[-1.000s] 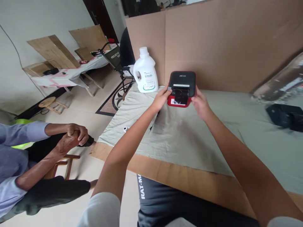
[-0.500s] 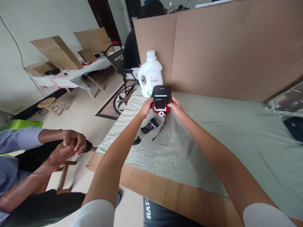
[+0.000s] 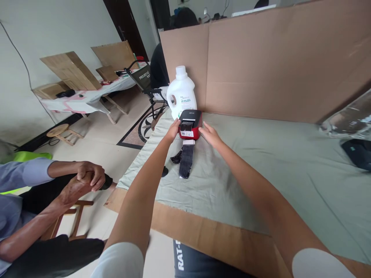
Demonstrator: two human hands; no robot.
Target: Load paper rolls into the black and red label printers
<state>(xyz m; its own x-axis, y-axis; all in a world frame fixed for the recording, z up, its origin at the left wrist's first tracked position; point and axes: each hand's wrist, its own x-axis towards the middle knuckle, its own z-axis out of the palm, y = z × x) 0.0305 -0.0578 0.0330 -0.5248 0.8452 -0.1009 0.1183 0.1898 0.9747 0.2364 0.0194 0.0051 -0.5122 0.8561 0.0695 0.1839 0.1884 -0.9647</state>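
Observation:
A small red and black label printer (image 3: 190,122) stands on the cloth, with a white printed label on its front. My left hand (image 3: 173,131) holds its left edge, some fingers hidden against its side. Beside the printer's right side, my right hand (image 3: 211,134) has its fingers apart and appears just clear of the casing. A dark strip (image 3: 186,160) with a white end lies in front of the printer. Partly under it, a crumpled black piece (image 3: 176,157) sticks out to the left. A white jug-like detergent bottle (image 3: 182,92) stands close behind the printer.
A cardboard panel (image 3: 261,69) rises behind the cloth-covered table (image 3: 246,185). At the far right lie a clear plastic-wrapped thing (image 3: 348,116) and a black object (image 3: 356,154). Another person's clasped hands (image 3: 87,179) are at the left, beyond the table edge.
The printer has come down onto the cloth, turned slightly, a bit to the left. My right hand has let go of it. The dark strip now lies flatter, its white end toward the printer.

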